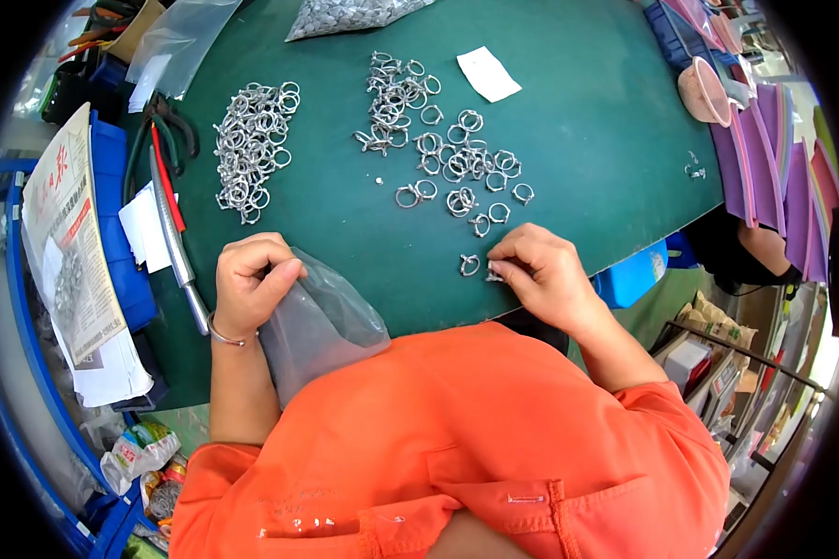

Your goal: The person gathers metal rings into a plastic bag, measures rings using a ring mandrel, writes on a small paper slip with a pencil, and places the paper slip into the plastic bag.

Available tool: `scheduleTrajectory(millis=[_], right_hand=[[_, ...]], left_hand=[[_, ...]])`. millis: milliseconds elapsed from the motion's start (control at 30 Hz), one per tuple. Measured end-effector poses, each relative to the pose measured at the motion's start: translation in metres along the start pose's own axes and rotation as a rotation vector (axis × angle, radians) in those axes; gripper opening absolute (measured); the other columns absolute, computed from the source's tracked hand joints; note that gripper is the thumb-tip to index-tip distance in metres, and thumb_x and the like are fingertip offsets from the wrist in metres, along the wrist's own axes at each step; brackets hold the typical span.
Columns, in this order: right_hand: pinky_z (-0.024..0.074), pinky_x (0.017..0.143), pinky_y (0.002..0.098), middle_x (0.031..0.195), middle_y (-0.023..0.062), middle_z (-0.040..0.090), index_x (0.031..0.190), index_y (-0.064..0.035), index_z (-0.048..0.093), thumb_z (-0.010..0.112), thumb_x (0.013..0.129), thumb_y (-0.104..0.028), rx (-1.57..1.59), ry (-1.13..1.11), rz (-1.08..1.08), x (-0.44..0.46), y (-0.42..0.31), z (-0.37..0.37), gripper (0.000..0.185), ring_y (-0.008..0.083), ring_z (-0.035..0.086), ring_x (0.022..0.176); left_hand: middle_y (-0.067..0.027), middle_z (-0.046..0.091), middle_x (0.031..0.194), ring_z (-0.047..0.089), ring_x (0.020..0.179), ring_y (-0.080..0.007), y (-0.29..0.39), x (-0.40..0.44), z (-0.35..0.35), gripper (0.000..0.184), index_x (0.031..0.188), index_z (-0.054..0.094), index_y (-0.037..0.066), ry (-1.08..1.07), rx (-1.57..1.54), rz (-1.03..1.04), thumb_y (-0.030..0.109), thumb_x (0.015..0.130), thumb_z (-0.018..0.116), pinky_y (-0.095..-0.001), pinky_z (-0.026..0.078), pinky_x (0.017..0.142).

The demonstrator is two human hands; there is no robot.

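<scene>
My left hand is closed on the rim of a clear plastic bag, which hangs partly open at the table's near edge against the orange shirt. The fingers of my right hand pinch a small silver metal ring, mostly hidden under the fingertips. Just left of it lies another loose ring. Beyond the right hand, several rings are spread over the green table, joining a denser cluster farther back. A separate heap of rings sits to the left.
A tapered metal rod, a red-handled tool and pliers lie along the left side. A white paper slip and a bag of grey pieces are at the back. Purple trays and a pink cup stand right.
</scene>
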State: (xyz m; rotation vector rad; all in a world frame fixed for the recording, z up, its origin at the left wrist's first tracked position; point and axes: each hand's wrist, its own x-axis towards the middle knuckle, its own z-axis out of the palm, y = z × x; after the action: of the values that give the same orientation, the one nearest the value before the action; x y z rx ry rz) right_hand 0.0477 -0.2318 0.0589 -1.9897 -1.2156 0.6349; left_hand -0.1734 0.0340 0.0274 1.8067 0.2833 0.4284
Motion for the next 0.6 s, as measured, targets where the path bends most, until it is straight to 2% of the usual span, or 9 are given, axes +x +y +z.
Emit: scheduleTrajectory(millis=[67, 133, 200, 233, 300, 333, 400, 533, 600], right_hand=[[0.0493, 0.066, 0.0361, 0.082, 0.0131, 0.059, 0.090, 0.0004, 0.065, 0.064, 0.079, 0.004, 0.024, 0.011, 0.009, 0.001, -0.004, 0.008, 0.012, 0.0301, 0.060, 0.076], [0.0494, 0.069, 0.0371, 0.083, 0.0134, 0.059, 0.094, 0.0012, 0.065, 0.063, 0.080, 0.003, 0.096, 0.003, 0.068, -0.001, -0.001, 0.010, 0.014, 0.0305, 0.060, 0.077], [0.0497, 0.072, 0.0372, 0.094, 0.0142, 0.059, 0.103, 0.0008, 0.063, 0.066, 0.081, -0.002, 0.000, 0.017, -0.028, -0.002, 0.003, 0.007, 0.022, 0.0307, 0.060, 0.082], [0.0497, 0.072, 0.0372, 0.094, 0.0142, 0.059, 0.103, 0.0008, 0.063, 0.066, 0.081, -0.002, 0.001, 0.017, -0.028, -0.002, -0.001, 0.006, 0.022, 0.0307, 0.060, 0.082], [0.0502, 0.075, 0.0377, 0.106, 0.0143, 0.056, 0.111, -0.0008, 0.059, 0.069, 0.080, -0.009, -0.038, -0.082, -0.032, -0.002, -0.017, 0.004, 0.033, 0.0310, 0.059, 0.089], [0.0504, 0.077, 0.0380, 0.112, 0.0143, 0.053, 0.118, -0.0027, 0.056, 0.073, 0.079, -0.015, -0.100, -0.130, -0.064, -0.003, -0.015, 0.006, 0.045, 0.0316, 0.058, 0.093], [0.0510, 0.076, 0.0375, 0.110, 0.0139, 0.054, 0.119, -0.0024, 0.056, 0.074, 0.078, -0.014, -0.164, -0.141, -0.160, -0.004, -0.005, 0.013, 0.046, 0.0309, 0.060, 0.090], [0.0516, 0.074, 0.0358, 0.109, 0.0132, 0.054, 0.120, -0.0023, 0.055, 0.076, 0.075, -0.012, -0.056, -0.087, -0.163, -0.004, 0.004, 0.015, 0.050, 0.0290, 0.061, 0.085], [0.0518, 0.073, 0.0346, 0.109, 0.0128, 0.054, 0.120, -0.0022, 0.055, 0.077, 0.073, -0.009, 0.047, -0.110, -0.015, -0.004, -0.004, 0.008, 0.053, 0.0281, 0.061, 0.081]], left_hand=[[-0.0065, 0.058, 0.064, 0.048, 0.055, -0.0110, 0.000, 0.001, 0.000, 0.024, 0.066, 0.060, -0.001, -0.006, 0.000, 0.000, 0.015, 0.084, 0.062, -0.0251, 0.034, 0.050], [-0.0063, 0.058, 0.064, 0.047, 0.055, -0.0108, 0.000, 0.000, -0.001, 0.025, 0.066, 0.060, -0.001, 0.000, 0.004, -0.003, 0.016, 0.084, 0.062, -0.0250, 0.034, 0.050], [-0.0062, 0.058, 0.063, 0.047, 0.055, -0.0107, -0.001, 0.000, 0.000, 0.026, 0.066, 0.060, -0.001, 0.002, 0.000, -0.001, 0.017, 0.084, 0.062, -0.0250, 0.034, 0.050], [-0.0060, 0.057, 0.063, 0.047, 0.055, -0.0106, -0.001, 0.000, 0.001, 0.026, 0.066, 0.060, -0.001, 0.004, -0.007, 0.004, 0.017, 0.085, 0.062, -0.0250, 0.034, 0.049], [-0.0060, 0.057, 0.063, 0.047, 0.055, -0.0106, 0.000, 0.000, 0.001, 0.026, 0.066, 0.060, -0.001, 0.003, 0.000, 0.000, 0.017, 0.085, 0.062, -0.0251, 0.033, 0.049], [-0.0059, 0.057, 0.063, 0.046, 0.055, -0.0105, 0.000, 0.000, 0.001, 0.026, 0.066, 0.060, -0.001, 0.000, 0.006, -0.006, 0.018, 0.085, 0.062, -0.0251, 0.033, 0.049], [-0.0060, 0.057, 0.063, 0.047, 0.055, -0.0105, -0.001, 0.000, 0.000, 0.026, 0.066, 0.060, -0.001, -0.003, 0.007, -0.005, 0.017, 0.085, 0.062, -0.0250, 0.033, 0.049], [-0.0060, 0.058, 0.064, 0.047, 0.055, -0.0104, -0.002, -0.001, 0.000, 0.027, 0.066, 0.061, -0.001, 0.010, -0.004, -0.011, 0.018, 0.085, 0.063, -0.0249, 0.034, 0.050], [-0.0055, 0.059, 0.064, 0.048, 0.055, -0.0101, -0.004, -0.001, -0.001, 0.022, 0.067, 0.061, 0.000, 0.008, -0.009, 0.004, 0.013, 0.083, 0.064, -0.0242, 0.035, 0.049]])
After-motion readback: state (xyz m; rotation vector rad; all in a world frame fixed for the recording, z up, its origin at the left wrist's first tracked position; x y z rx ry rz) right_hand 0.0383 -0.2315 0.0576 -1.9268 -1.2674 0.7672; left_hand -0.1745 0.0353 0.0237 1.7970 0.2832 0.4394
